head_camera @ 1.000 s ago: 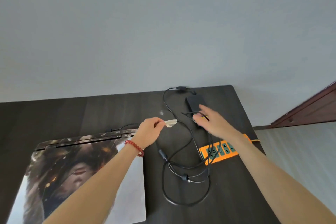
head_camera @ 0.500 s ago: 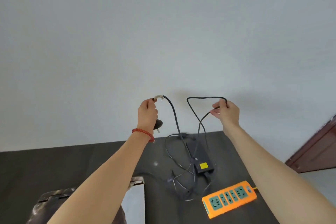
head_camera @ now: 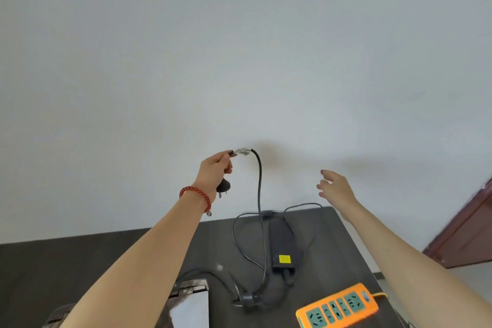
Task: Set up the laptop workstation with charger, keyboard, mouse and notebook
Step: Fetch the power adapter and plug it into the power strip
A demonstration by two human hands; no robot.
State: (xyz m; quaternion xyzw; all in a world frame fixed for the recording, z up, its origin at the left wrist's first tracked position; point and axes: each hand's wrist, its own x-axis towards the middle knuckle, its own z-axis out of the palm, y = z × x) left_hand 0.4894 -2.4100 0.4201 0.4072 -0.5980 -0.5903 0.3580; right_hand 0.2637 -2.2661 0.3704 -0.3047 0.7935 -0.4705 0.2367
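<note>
My left hand (head_camera: 217, 169) is raised above the desk and grips the charger's power cable near its end. The black wall plug (head_camera: 223, 186) hangs just below that hand. The cable (head_camera: 259, 184) drops from my fingers to the black charger brick (head_camera: 282, 244), which lies on the dark desk (head_camera: 106, 256) with a yellow sticker on it. More cable lies looped in front of the brick. My right hand (head_camera: 336, 186) hovers above the desk's far right corner, fingers spread, holding nothing. A corner of the closed laptop (head_camera: 190, 298) shows at the bottom.
An orange power strip (head_camera: 338, 307) with green sockets lies at the desk's near right. A plain white wall rises behind the desk. A brown door frame (head_camera: 468, 232) stands at the far right.
My right hand has let go of the cable loop, which fell back onto the desk. My left hand has stayed raised with the plug end.
</note>
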